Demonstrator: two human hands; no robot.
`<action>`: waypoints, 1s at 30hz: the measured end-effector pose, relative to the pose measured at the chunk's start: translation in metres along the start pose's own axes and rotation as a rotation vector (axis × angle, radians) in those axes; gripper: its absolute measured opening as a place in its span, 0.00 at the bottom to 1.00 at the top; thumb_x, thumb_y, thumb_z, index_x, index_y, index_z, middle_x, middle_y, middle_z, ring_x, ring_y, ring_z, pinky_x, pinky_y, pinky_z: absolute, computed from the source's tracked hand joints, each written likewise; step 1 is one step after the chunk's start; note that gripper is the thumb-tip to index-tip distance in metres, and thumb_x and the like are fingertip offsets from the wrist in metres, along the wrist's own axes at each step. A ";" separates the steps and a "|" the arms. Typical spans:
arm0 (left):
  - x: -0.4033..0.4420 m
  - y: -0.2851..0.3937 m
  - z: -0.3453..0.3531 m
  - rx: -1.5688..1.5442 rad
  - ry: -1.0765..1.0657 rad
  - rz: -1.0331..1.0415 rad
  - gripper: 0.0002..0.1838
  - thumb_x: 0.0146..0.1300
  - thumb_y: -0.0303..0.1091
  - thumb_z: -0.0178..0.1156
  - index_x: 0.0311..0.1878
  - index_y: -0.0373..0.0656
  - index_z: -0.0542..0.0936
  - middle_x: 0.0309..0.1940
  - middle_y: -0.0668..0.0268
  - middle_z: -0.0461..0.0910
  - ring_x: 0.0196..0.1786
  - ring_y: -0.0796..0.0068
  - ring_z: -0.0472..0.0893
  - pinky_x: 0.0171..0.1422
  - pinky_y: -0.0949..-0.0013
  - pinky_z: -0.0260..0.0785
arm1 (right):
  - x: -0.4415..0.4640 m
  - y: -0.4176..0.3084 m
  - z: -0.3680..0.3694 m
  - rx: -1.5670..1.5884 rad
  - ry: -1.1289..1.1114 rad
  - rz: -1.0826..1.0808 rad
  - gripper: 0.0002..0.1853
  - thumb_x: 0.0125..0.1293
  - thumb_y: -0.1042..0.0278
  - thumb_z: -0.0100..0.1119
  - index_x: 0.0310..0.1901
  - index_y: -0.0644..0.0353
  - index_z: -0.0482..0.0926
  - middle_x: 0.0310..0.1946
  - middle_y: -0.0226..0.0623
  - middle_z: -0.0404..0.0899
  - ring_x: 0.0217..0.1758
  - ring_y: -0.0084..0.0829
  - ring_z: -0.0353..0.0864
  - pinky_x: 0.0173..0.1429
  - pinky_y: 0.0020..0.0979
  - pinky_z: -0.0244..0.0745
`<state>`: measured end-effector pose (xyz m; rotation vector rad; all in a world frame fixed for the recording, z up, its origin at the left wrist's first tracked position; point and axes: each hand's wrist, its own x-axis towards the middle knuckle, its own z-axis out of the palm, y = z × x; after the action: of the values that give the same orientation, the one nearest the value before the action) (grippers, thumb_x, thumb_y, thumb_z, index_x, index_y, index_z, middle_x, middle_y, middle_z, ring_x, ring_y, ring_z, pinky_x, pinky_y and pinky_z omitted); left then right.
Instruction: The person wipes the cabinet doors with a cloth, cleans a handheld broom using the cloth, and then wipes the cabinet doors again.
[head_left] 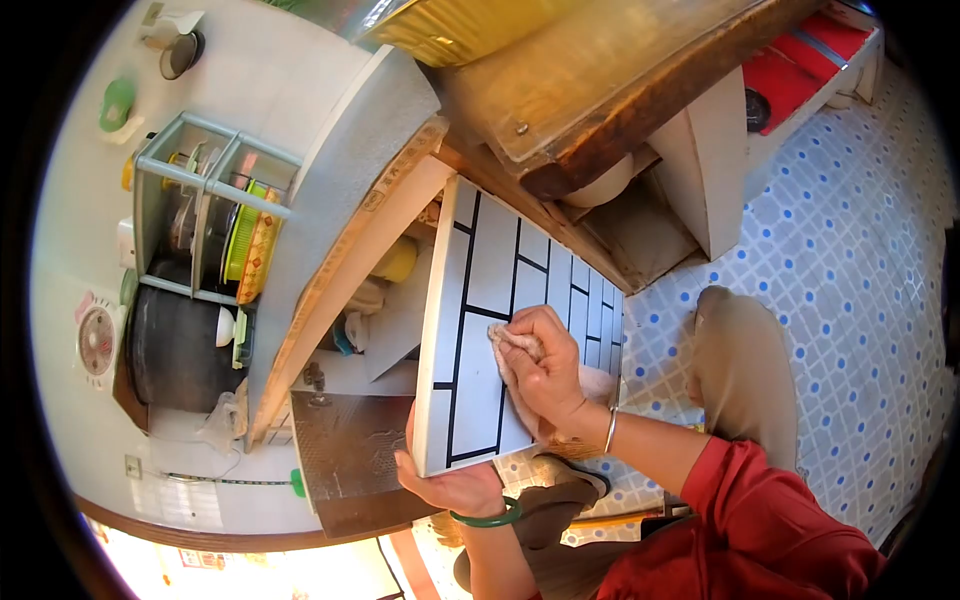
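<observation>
My right hand (pixel 545 370), with a silver bracelet on its wrist, is closed around a pale cloth (pixel 515 370). It presses the cloth against the front of a white cabinet door (pixel 490 265) with a black brick-line pattern. My left hand (pixel 455 490), wearing a green bangle (pixel 490 518), grips the edge of that door at its lower corner in the view. Its palm and thumb show, while some fingers are hidden behind the door. The door stands swung out from the cabinet under the counter.
A dish rack (pixel 200 190) with plates and a dark pot (pixel 175 350) stand on the counter (pixel 350 190). Behind the door are shelves with a yellow item (pixel 397 258). A wooden table edge (pixel 620 110) juts in above. The tiled floor (pixel 840 250) lies right; my knee (pixel 745 370) is near.
</observation>
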<state>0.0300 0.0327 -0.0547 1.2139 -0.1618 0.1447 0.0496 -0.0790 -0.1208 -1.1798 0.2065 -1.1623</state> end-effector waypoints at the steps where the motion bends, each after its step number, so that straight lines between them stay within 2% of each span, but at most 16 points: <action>1: -0.001 0.000 -0.001 0.002 0.005 0.003 0.37 0.67 0.59 0.38 0.59 0.32 0.73 0.55 0.52 0.77 0.59 0.58 0.76 0.65 0.56 0.66 | 0.003 0.001 0.000 0.061 0.049 0.125 0.12 0.54 0.81 0.57 0.41 0.58 0.80 0.36 0.41 0.75 0.36 0.38 0.77 0.38 0.32 0.72; 3: -0.001 -0.003 -0.002 -0.042 -0.023 0.029 0.37 0.68 0.59 0.38 0.59 0.32 0.72 0.55 0.52 0.77 0.58 0.57 0.76 0.64 0.56 0.67 | -0.004 -0.016 0.000 0.023 0.077 0.081 0.10 0.55 0.80 0.57 0.39 0.57 0.80 0.34 0.39 0.75 0.34 0.37 0.76 0.37 0.31 0.70; 4: 0.000 -0.008 -0.007 -0.038 -0.023 0.027 0.37 0.68 0.59 0.38 0.59 0.32 0.72 0.55 0.52 0.77 0.58 0.57 0.76 0.64 0.56 0.67 | -0.014 -0.035 -0.002 -0.031 -0.055 -0.068 0.08 0.55 0.81 0.56 0.36 0.59 0.79 0.33 0.40 0.76 0.34 0.37 0.76 0.40 0.30 0.70; 5: 0.002 -0.014 -0.016 -0.175 -0.150 0.053 0.37 0.68 0.59 0.37 0.59 0.32 0.72 0.55 0.51 0.77 0.59 0.57 0.76 0.65 0.56 0.67 | -0.019 -0.044 -0.003 -0.084 -0.187 -0.216 0.07 0.55 0.83 0.55 0.34 0.61 0.77 0.32 0.40 0.76 0.33 0.36 0.76 0.44 0.29 0.70; 7: 0.000 -0.013 -0.015 -0.305 -0.268 0.081 0.37 0.68 0.58 0.37 0.59 0.31 0.72 0.55 0.51 0.77 0.59 0.57 0.76 0.65 0.56 0.66 | -0.016 -0.028 0.001 -0.076 -0.166 -0.214 0.07 0.55 0.83 0.56 0.34 0.61 0.77 0.32 0.40 0.76 0.33 0.36 0.76 0.42 0.30 0.70; 9: -0.002 -0.003 -0.004 -0.095 -0.061 0.022 0.32 0.66 0.56 0.48 0.55 0.35 0.76 0.53 0.58 0.78 0.56 0.61 0.77 0.63 0.58 0.66 | -0.006 -0.012 0.004 -0.065 -0.125 -0.218 0.06 0.55 0.82 0.57 0.34 0.61 0.76 0.32 0.40 0.76 0.32 0.35 0.76 0.38 0.31 0.71; 10: -0.003 -0.002 -0.003 -0.081 -0.053 0.025 0.31 0.66 0.56 0.48 0.55 0.35 0.76 0.53 0.58 0.78 0.56 0.61 0.77 0.64 0.58 0.66 | 0.003 -0.013 0.002 0.001 -0.038 0.105 0.06 0.54 0.83 0.57 0.34 0.63 0.75 0.32 0.41 0.75 0.31 0.37 0.75 0.37 0.31 0.71; 11: -0.004 -0.004 -0.002 -0.083 -0.048 0.029 0.31 0.66 0.56 0.48 0.55 0.35 0.76 0.53 0.58 0.78 0.56 0.61 0.77 0.64 0.58 0.66 | 0.012 -0.012 0.000 0.029 0.012 0.131 0.07 0.54 0.85 0.57 0.33 0.64 0.73 0.32 0.42 0.75 0.31 0.39 0.74 0.37 0.30 0.71; 13: -0.006 -0.006 0.002 -0.009 0.047 0.056 0.37 0.69 0.57 0.36 0.59 0.29 0.72 0.54 0.51 0.77 0.58 0.58 0.76 0.65 0.57 0.66 | 0.006 -0.017 0.000 -0.062 -0.021 0.082 0.08 0.52 0.84 0.58 0.34 0.64 0.73 0.32 0.43 0.74 0.31 0.39 0.75 0.37 0.29 0.71; 15: -0.008 -0.007 0.008 0.021 0.040 0.071 0.37 0.68 0.58 0.36 0.58 0.30 0.72 0.54 0.51 0.77 0.58 0.58 0.76 0.65 0.57 0.66 | -0.007 -0.035 -0.003 -0.039 -0.085 -0.029 0.08 0.52 0.83 0.59 0.34 0.63 0.73 0.33 0.44 0.74 0.31 0.40 0.75 0.37 0.30 0.71; 17: -0.011 -0.007 0.012 0.060 0.021 0.100 0.36 0.68 0.58 0.37 0.58 0.31 0.72 0.54 0.52 0.77 0.58 0.57 0.76 0.64 0.56 0.66 | -0.008 -0.036 -0.005 -0.017 -0.150 -0.137 0.09 0.51 0.83 0.59 0.34 0.63 0.73 0.33 0.44 0.74 0.31 0.40 0.75 0.37 0.31 0.72; 19: -0.012 -0.005 0.009 0.047 0.072 0.067 0.36 0.67 0.59 0.38 0.58 0.32 0.73 0.53 0.52 0.77 0.58 0.57 0.76 0.64 0.56 0.66 | 0.001 -0.024 -0.006 -0.036 -0.185 -0.109 0.08 0.52 0.81 0.61 0.34 0.62 0.73 0.33 0.43 0.74 0.31 0.40 0.75 0.36 0.32 0.72; 23: -0.014 -0.008 0.000 -0.091 0.008 0.085 0.30 0.68 0.54 0.47 0.57 0.34 0.73 0.55 0.57 0.76 0.57 0.59 0.76 0.64 0.56 0.66 | 0.015 -0.018 -0.004 -0.102 -0.037 0.074 0.07 0.51 0.80 0.60 0.31 0.61 0.73 0.30 0.41 0.75 0.31 0.40 0.76 0.35 0.31 0.72; 24: -0.014 -0.009 0.003 -0.106 -0.039 0.085 0.30 0.68 0.54 0.47 0.57 0.34 0.73 0.55 0.57 0.76 0.57 0.59 0.76 0.64 0.57 0.66 | 0.007 -0.020 -0.004 -0.138 -0.075 -0.086 0.08 0.49 0.82 0.59 0.31 0.61 0.73 0.31 0.41 0.75 0.30 0.39 0.76 0.34 0.30 0.72; 28: -0.015 -0.007 0.011 -0.082 -0.047 0.083 0.30 0.66 0.53 0.50 0.57 0.35 0.74 0.55 0.58 0.76 0.57 0.60 0.76 0.64 0.58 0.66 | -0.003 -0.036 -0.011 -0.084 -0.181 -0.164 0.08 0.51 0.85 0.57 0.32 0.61 0.74 0.32 0.42 0.75 0.29 0.38 0.76 0.32 0.31 0.72; 30: -0.015 -0.005 0.006 -0.103 -0.002 0.057 0.30 0.65 0.54 0.52 0.56 0.35 0.74 0.55 0.57 0.76 0.57 0.61 0.75 0.64 0.59 0.66 | 0.009 -0.019 -0.009 -0.080 -0.131 -0.057 0.08 0.50 0.85 0.57 0.32 0.62 0.74 0.33 0.43 0.75 0.29 0.39 0.76 0.32 0.30 0.72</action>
<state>0.0159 0.0244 -0.0604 1.1076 -0.2031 0.1825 0.0367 -0.0899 -0.1053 -1.3349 0.1218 -1.1300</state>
